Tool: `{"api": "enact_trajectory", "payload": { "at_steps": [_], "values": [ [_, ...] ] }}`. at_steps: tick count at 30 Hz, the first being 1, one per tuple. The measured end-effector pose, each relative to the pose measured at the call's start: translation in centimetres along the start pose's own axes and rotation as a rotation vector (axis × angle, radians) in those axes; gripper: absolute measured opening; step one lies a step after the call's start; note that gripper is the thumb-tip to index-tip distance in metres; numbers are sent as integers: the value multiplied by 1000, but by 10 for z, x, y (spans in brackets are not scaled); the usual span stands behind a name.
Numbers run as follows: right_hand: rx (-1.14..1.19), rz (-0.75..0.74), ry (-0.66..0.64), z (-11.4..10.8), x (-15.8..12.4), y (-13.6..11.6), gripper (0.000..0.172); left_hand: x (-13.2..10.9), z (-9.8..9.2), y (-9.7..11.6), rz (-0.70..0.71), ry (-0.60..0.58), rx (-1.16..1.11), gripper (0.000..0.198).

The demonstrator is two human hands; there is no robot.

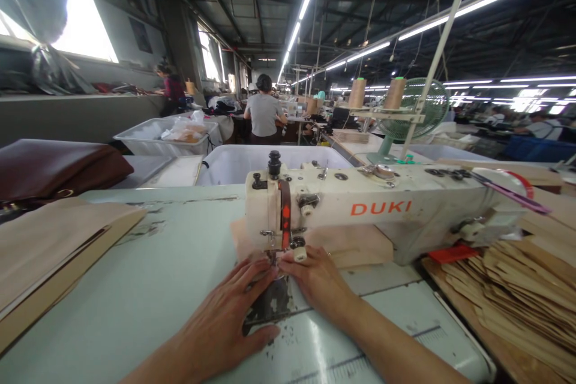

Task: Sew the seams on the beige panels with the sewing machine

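Observation:
My left hand (218, 315) lies at the needle area, fingers stretched forward and thumb spread away. Its fingertips touch the near edge of a tan, leather-like piece (360, 246). From the other side my right hand (317, 281) meets it, with bent fingers pressed together on that piece, close beside the presser foot (273, 258). A knob partly covers the right fingers. The tan piece lies under the arm of a white sewing machine (333, 207) marked DUKI and shows on both sides of the needle head.
Stacked tan pieces lie left (58, 240) and right (517, 306). A brown leather item (58, 168) is at the far left. Behind the machine stand a white bin (274, 159), thread cones (357, 93) and a green fan (416, 111). A seated co-worker (264, 111) is further ahead.

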State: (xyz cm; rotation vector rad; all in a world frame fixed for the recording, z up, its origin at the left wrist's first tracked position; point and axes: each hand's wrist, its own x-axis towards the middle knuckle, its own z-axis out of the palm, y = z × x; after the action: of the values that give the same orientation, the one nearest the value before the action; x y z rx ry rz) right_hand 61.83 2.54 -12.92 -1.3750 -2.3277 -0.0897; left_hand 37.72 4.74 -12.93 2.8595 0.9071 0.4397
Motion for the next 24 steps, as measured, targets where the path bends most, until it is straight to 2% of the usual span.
{"api": "enact_trajectory", "payload": {
  "at_steps": [12,15,17,20,22,24],
  "values": [
    [-18,-6,-18,1,-1,1,34,2,4,-6,43,29,36,75],
    [-40,22,-73,-3,0,-1,35,2,6,-10,53,45,41,71],
    [-70,79,-102,-10,-1,1,32,4,7,-12,62,64,57,70],
    [-158,267,-68,-25,-13,0,34,1,7,-6,63,147,158,63],
    [-207,388,-56,-38,-30,-9,36,-11,8,5,49,248,239,56],
    [-230,443,-74,-52,-53,-28,33,-34,13,23,43,341,225,50]
  ]
}}
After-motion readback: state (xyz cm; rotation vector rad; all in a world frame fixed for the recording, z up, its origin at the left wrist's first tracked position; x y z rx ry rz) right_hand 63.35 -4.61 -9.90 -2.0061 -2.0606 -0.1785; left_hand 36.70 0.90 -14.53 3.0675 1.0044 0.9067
